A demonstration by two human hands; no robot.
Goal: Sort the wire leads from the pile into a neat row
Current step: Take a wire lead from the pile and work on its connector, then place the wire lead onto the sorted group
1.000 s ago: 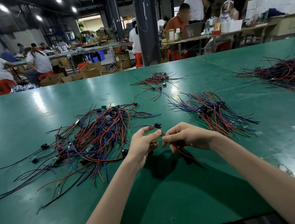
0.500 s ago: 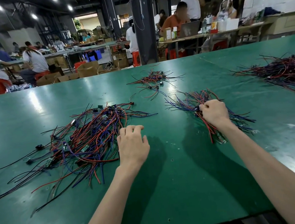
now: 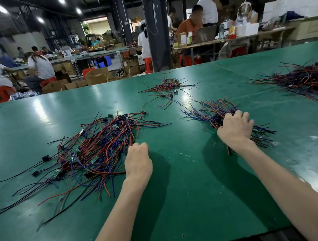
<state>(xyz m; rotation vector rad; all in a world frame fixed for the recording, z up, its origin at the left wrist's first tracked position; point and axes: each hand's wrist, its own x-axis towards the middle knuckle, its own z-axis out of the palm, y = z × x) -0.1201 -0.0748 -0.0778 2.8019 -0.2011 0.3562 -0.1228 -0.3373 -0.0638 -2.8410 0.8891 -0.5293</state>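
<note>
A big tangled pile of red, blue and black wire leads (image 3: pixel 98 153) lies on the green table (image 3: pixel 183 206) at the left. My left hand (image 3: pixel 138 160) rests at the pile's right edge with its fingers curled under; what they hold is hidden. To the right lies a smaller bundle of leads (image 3: pixel 210 110), laid roughly side by side. My right hand (image 3: pixel 234 129) sits on the middle of this bundle, fingers curled down over the wires. A red wire end (image 3: pixel 228 151) sticks out from under that wrist.
A small loose heap of leads (image 3: pixel 166 87) lies farther back at the centre. Another large heap (image 3: pixel 312 81) is at the far right. Beyond the table stand a dark pillar (image 3: pixel 157 31), other benches, boxes and seated people.
One second ago both hands held one lead together at the centre. My right hand carried it onto the right bundle and stays there. My left hand moved to the big pile and curled its fingers.
</note>
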